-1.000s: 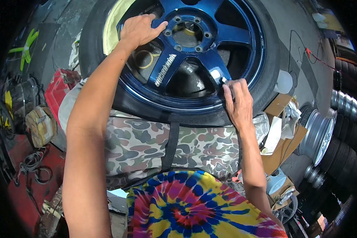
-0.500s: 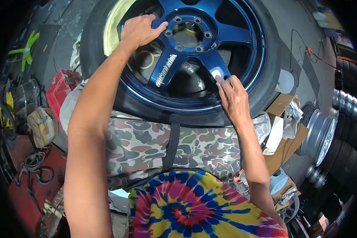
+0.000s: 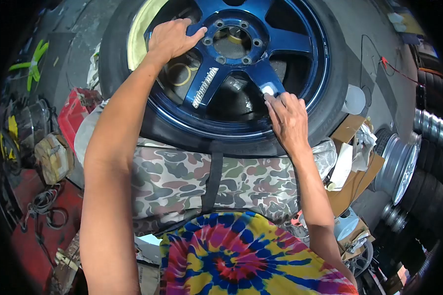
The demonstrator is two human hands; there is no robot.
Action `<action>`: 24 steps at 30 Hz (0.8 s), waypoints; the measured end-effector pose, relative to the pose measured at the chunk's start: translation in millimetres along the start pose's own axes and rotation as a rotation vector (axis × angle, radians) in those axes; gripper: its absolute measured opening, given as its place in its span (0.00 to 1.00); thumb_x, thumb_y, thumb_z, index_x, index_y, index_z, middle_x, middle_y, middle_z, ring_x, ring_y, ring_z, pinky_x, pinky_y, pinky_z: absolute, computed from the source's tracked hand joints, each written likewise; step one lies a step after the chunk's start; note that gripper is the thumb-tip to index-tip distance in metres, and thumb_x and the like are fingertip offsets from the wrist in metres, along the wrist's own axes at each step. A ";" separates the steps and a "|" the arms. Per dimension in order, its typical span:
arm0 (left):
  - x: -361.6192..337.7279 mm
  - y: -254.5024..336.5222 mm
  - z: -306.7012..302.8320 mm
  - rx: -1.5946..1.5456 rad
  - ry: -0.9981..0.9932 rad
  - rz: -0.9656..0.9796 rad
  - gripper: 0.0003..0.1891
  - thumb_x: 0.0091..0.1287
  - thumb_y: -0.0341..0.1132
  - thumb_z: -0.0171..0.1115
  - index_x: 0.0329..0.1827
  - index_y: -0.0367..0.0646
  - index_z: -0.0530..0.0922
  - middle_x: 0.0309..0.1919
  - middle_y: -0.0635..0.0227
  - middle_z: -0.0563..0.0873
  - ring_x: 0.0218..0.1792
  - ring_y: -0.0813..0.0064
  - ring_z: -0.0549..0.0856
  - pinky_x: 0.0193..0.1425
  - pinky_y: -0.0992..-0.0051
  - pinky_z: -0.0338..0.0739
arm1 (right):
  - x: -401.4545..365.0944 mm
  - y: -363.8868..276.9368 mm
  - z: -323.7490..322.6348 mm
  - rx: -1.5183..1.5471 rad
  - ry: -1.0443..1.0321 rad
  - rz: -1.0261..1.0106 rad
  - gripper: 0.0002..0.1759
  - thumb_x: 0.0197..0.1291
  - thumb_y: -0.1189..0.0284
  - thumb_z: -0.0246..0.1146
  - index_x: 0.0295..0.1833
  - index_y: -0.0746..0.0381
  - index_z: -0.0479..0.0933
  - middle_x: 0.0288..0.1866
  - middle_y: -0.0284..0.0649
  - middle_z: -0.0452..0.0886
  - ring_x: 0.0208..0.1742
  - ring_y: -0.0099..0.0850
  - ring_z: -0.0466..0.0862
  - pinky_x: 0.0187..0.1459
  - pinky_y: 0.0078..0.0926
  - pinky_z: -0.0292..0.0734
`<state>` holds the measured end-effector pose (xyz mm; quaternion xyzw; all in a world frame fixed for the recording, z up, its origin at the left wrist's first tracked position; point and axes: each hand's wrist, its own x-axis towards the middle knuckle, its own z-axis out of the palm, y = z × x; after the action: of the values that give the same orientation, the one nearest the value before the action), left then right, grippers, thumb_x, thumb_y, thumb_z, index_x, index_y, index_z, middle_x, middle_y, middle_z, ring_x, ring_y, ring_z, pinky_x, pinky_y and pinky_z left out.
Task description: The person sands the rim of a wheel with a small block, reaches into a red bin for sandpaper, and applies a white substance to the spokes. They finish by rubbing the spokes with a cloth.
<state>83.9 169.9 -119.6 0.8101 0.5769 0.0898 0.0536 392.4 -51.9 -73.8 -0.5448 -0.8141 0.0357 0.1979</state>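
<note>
Right hand (image 3: pixel 286 120): fingers extended and pressed together, fingertips bearing on the lower right spoke of the blue wheel (image 3: pixel 209 81), touching a white patch (image 3: pixel 269 90). Left hand (image 3: pixel 170 37): laid on the upper left spoke, fingers bent over its edge, thumb spread toward the hub (image 3: pixel 234 42). The wheel sits in its tyre (image 3: pixel 337 73), which rests on camouflage fabric (image 3: pixel 177 182).
</note>
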 end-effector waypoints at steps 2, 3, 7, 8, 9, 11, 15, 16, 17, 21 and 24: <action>-0.8 -0.2 -0.2 0.001 -0.008 -0.017 0.38 0.74 0.71 0.58 0.61 0.43 0.90 0.53 0.50 0.94 0.55 0.46 0.92 0.63 0.51 0.85 | 1.1 5.3 -4.9 -0.041 -0.006 0.009 0.16 0.63 0.75 0.74 0.57 0.61 0.88 0.40 0.38 0.76 0.43 0.37 0.78 0.46 0.38 0.69; -0.5 0.8 0.5 0.004 -0.013 -0.028 0.38 0.74 0.72 0.58 0.61 0.43 0.90 0.52 0.50 0.94 0.55 0.46 0.92 0.63 0.51 0.85 | 1.2 8.0 -6.1 -0.085 -0.006 0.020 0.16 0.63 0.75 0.75 0.57 0.61 0.88 0.40 0.38 0.76 0.43 0.37 0.78 0.46 0.38 0.69; 2.2 -0.5 -3.0 0.016 -0.037 -0.026 0.38 0.74 0.72 0.58 0.61 0.44 0.90 0.52 0.50 0.94 0.55 0.46 0.92 0.64 0.51 0.85 | 7.9 1.6 4.5 0.013 0.005 -0.039 0.15 0.63 0.75 0.74 0.55 0.60 0.89 0.39 0.37 0.75 0.42 0.37 0.78 0.45 0.39 0.67; 1.7 -0.6 -1.9 0.017 -0.033 -0.022 0.39 0.74 0.72 0.58 0.61 0.44 0.90 0.52 0.50 0.94 0.55 0.46 0.93 0.64 0.51 0.85 | 4.9 -1.1 3.3 0.023 0.003 -0.030 0.14 0.63 0.75 0.74 0.55 0.61 0.89 0.39 0.38 0.75 0.42 0.38 0.78 0.45 0.39 0.67; 0.7 -0.5 0.1 0.015 -0.029 -0.019 0.39 0.74 0.72 0.58 0.61 0.44 0.90 0.51 0.50 0.94 0.55 0.46 0.93 0.64 0.51 0.85 | 4.4 0.8 2.0 0.024 -0.002 -0.031 0.14 0.63 0.75 0.74 0.55 0.61 0.89 0.39 0.38 0.75 0.42 0.38 0.78 0.45 0.39 0.67; -1.0 -1.3 1.9 0.008 -0.014 -0.020 0.38 0.74 0.72 0.58 0.61 0.44 0.90 0.51 0.50 0.94 0.55 0.46 0.93 0.64 0.52 0.85 | 4.0 6.9 -1.6 -0.042 -0.007 0.015 0.15 0.63 0.75 0.74 0.55 0.61 0.88 0.40 0.38 0.75 0.42 0.38 0.78 0.46 0.38 0.68; -0.1 1.4 -1.8 0.005 -0.017 -0.015 0.38 0.74 0.72 0.58 0.62 0.44 0.90 0.52 0.49 0.94 0.56 0.46 0.92 0.63 0.52 0.85 | 11.5 3.5 9.4 0.024 0.024 -0.037 0.14 0.63 0.76 0.74 0.55 0.61 0.89 0.39 0.38 0.75 0.42 0.38 0.78 0.45 0.39 0.67; 0.2 0.4 -2.7 0.007 -0.017 -0.018 0.38 0.74 0.72 0.58 0.62 0.44 0.90 0.52 0.49 0.94 0.56 0.46 0.92 0.63 0.52 0.85 | 8.2 1.0 7.6 0.029 0.012 -0.033 0.15 0.63 0.75 0.73 0.56 0.60 0.89 0.40 0.38 0.75 0.43 0.38 0.78 0.45 0.39 0.67; -0.2 0.3 -2.2 0.008 -0.012 -0.015 0.38 0.74 0.72 0.58 0.62 0.44 0.90 0.53 0.50 0.94 0.56 0.46 0.92 0.64 0.52 0.85 | 6.1 3.9 5.6 0.031 0.006 -0.034 0.15 0.63 0.75 0.73 0.56 0.60 0.89 0.40 0.38 0.75 0.43 0.38 0.78 0.45 0.39 0.67; 0.3 0.6 2.5 0.021 -0.003 -0.031 0.38 0.74 0.72 0.58 0.62 0.44 0.90 0.54 0.51 0.94 0.56 0.46 0.92 0.64 0.52 0.85 | 7.6 9.1 1.0 -0.031 0.013 0.017 0.16 0.64 0.74 0.74 0.57 0.60 0.88 0.41 0.38 0.76 0.43 0.38 0.78 0.46 0.39 0.68; 0.6 0.4 -0.8 0.017 -0.030 -0.009 0.38 0.74 0.72 0.58 0.62 0.44 0.90 0.54 0.51 0.94 0.57 0.46 0.92 0.65 0.52 0.85 | 8.6 0.7 8.5 0.029 0.021 -0.028 0.14 0.64 0.74 0.74 0.55 0.60 0.89 0.39 0.37 0.75 0.42 0.38 0.78 0.45 0.39 0.67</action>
<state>84.3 170.2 -118.6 0.8092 0.5804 0.0725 0.0560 387.2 -42.5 -79.4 -0.5307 -0.8190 0.0388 0.2147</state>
